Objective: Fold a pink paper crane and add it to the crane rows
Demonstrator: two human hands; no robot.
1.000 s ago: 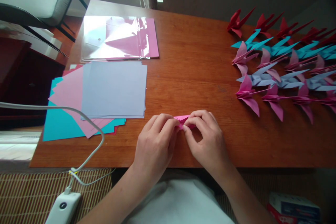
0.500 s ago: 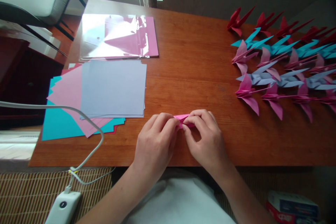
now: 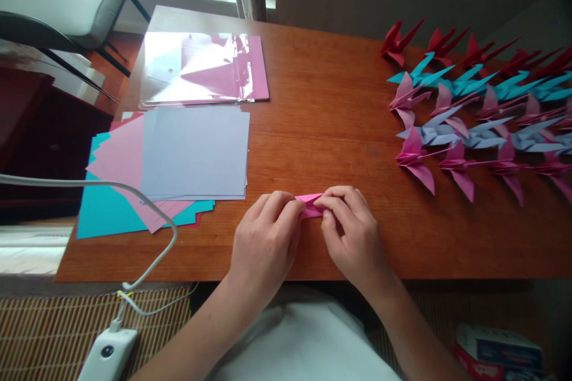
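Note:
A small piece of folded pink origami paper (image 3: 311, 207) lies near the front edge of the wooden table (image 3: 308, 149), between my two hands. My left hand (image 3: 269, 235) has its fingers closed on the paper's left end. On the right end, the thumb and fingers of my right hand (image 3: 353, 226) pinch and press the paper. Creases and a raised flap show in the gap between the fingertips. Both ends of the paper are hidden under my fingers.
Loose blue-grey sheets (image 3: 196, 152), pink sheets (image 3: 120, 155) and turquoise sheets (image 3: 107, 208) lie at left, below a plastic-wrapped paper pack (image 3: 201, 68). Rows of folded paper cranes (image 3: 415, 158) stand at right. A white cable (image 3: 156, 208) crosses the left edge to a power bank (image 3: 109, 351).
My right fingertips have shifted slightly right along the pink paper, baring more of its middle. The left hand keeps its hold. The camera view has tilted a little.

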